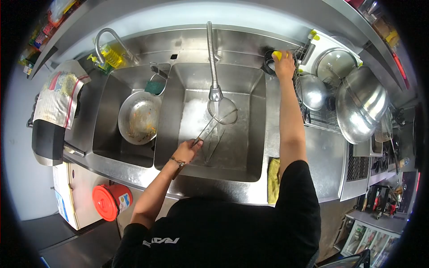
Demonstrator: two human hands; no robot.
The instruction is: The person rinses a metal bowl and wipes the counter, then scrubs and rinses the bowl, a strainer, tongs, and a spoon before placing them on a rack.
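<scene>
My left hand (188, 152) is closed round the handle of a round wire strainer (222, 111), which sits under the spray faucet (215, 93) in the right basin (232, 165). Water runs from the faucet onto the strainer, and white foam (195, 117) lies on the basin floor at left. At the back right, my right hand (284, 64) has its fingers round a yellow sponge (277, 55), beside a dark round container (269, 63) on the counter.
A dirty metal pan (140, 118) and a green scouring pad (154, 87) are in the left basin (107, 107). A dish rack (328, 121) with bowls is at right. A yellow-green cloth (273, 181) lies on the front counter edge. A red bucket (104, 202) stands below left.
</scene>
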